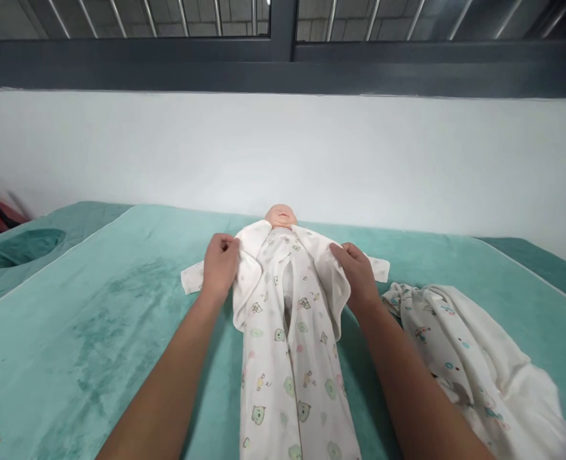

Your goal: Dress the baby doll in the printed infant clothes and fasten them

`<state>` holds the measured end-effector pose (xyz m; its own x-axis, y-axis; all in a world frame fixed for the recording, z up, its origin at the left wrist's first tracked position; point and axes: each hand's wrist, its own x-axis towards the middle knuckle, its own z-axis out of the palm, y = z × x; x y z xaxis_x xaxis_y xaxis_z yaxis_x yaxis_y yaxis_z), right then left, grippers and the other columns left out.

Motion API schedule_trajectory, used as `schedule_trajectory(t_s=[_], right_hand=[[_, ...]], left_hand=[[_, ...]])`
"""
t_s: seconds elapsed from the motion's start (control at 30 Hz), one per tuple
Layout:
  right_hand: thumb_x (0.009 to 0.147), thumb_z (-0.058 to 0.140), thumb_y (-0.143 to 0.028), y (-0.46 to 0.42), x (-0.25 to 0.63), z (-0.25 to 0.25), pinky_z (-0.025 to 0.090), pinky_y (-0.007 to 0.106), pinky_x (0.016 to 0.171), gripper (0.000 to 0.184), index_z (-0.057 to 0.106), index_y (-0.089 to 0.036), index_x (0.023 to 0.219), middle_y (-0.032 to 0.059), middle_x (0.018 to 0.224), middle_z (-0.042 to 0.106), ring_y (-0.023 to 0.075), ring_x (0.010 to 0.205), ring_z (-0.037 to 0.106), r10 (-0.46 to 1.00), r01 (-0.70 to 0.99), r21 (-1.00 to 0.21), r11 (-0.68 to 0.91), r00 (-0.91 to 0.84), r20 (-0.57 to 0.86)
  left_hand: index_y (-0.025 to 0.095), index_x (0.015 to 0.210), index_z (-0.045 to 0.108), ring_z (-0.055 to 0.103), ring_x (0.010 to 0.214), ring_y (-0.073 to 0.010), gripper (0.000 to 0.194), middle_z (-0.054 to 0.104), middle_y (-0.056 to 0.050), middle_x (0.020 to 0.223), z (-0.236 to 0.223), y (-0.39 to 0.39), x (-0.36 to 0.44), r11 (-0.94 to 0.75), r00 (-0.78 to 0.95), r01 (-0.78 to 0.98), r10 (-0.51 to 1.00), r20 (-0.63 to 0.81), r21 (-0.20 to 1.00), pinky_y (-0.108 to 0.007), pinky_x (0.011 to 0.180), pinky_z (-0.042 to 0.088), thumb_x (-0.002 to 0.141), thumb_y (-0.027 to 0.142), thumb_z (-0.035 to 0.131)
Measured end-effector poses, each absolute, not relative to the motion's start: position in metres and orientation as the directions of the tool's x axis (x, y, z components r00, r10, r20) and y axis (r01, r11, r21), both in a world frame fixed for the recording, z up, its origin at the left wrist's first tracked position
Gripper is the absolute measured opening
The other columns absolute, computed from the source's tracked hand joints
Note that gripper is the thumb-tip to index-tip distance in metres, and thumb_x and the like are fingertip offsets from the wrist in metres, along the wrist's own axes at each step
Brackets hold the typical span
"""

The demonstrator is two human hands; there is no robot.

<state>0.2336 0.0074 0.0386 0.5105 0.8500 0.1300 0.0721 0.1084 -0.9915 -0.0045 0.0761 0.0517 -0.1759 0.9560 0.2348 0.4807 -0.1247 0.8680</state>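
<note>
Heaped cloth (460, 345), edge hidden by the right forearm (407, 383). Left hand (220, 265) and right hand (358, 271) each pinch a flap of the bear-print garment (314, 358), mid-bed (120, 306); doll's head (281, 217) at its collar, white wall (283, 153) beyond.

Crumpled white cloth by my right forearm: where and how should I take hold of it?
I'd pinch the crumpled white cloth by the loose folds at its upper end, coming from above and the right: the folds should give purchase, and the right forearm overlaps its left edge in view. The right hand, pinching the garment, would need to let go first.
</note>
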Motion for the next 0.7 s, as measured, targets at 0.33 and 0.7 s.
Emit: schedule_trajectory(t_s=[0.33,0.7], right_hand=[[0.067,0.062,-0.047,-0.019,0.342,0.012,0.034,0.027,0.054,0.029,0.053,-0.020,0.064,-0.0031,0.056,0.049,0.0139,0.056,0.044,0.584,0.383,-0.874,-0.297,0.798,0.151],[0.082,0.053,-0.038,-0.017,0.279,0.029,0.046,0.037,0.086,0.029,0.060,-0.018,0.102,0.0128,0.110,0.059,0.0241,0.099,0.057,0.737,0.786,-0.617,-0.027,0.432,0.519]], left_hand=[[0.024,0.103,0.054,0.064,0.088,-0.0344,0.026,0.065,-0.011,0.083,0.019,0.097,-0.079,0.016,-0.224,0.807,0.934,0.280,0.591,-0.044,0.070,0.044,0.089,0.036,0.036],[0.017,0.119,0.058,0.049,0.122,-0.0341,0.036,0.060,-0.016,0.124,0.026,0.083,-0.031,-0.304,0.080,0.883,0.849,0.522,0.358,-0.048,0.100,0.038,0.092,0.028,0.037]])
